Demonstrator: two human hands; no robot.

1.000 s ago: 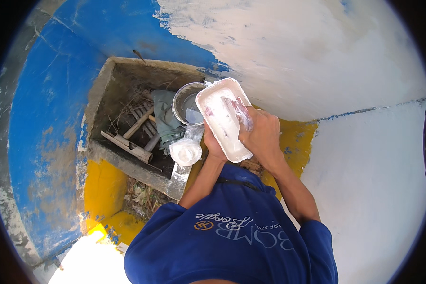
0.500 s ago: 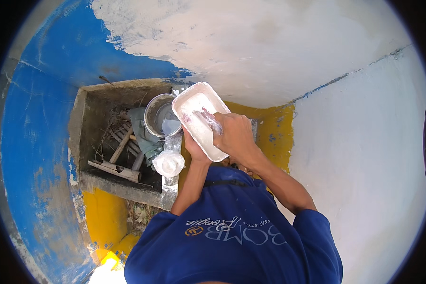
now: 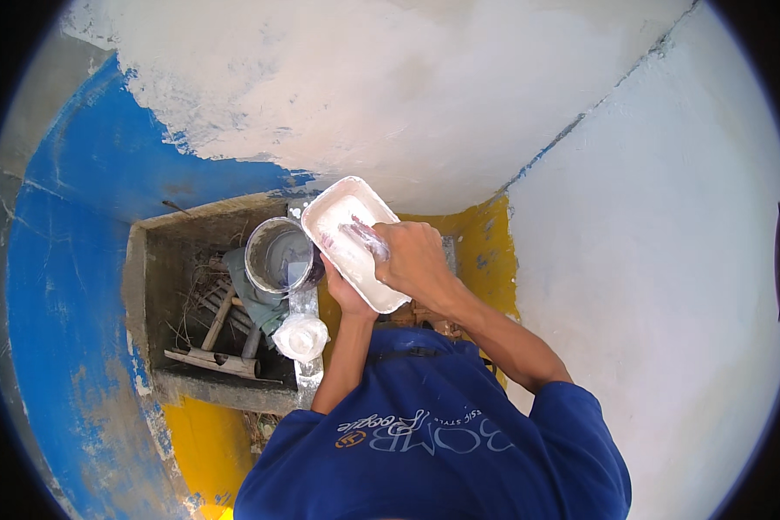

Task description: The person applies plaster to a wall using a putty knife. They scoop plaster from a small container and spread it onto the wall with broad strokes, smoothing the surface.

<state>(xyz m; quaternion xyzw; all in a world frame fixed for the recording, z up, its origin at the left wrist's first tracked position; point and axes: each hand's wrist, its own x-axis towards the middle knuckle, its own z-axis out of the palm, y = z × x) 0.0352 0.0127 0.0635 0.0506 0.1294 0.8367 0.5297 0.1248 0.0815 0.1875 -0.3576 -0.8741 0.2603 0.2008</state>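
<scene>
My left hand (image 3: 347,291) holds a white rectangular tray (image 3: 382,295) from below and along its left side. Thick white paste (image 3: 345,211) coats the inside of the tray. Over the tray, my right hand (image 3: 418,267) is closed around a white-smeared hand tool (image 3: 369,237) with purplish marks. The tool's working end dips into the paste, so its exact kind is hidden. Just left of the tray, a round bucket (image 3: 253,257) with greyish, watery contents stands on the ledge. Nearer me sits a white plastic-wrapped bundle (image 3: 301,337).
A concrete recess (image 3: 169,286) at the left holds bamboo pieces (image 3: 219,323), twigs and a grey-green cloth (image 3: 253,299). A blue wall (image 3: 69,260) rises at the left. White-coated walls (image 3: 641,286) stand ahead and to the right, above a yellow lower band (image 3: 485,260).
The view has shifted, so the recess, bucket and tray appear lower and more wall shows above. The right hand and tool stay over the tray, and both grips are unchanged.
</scene>
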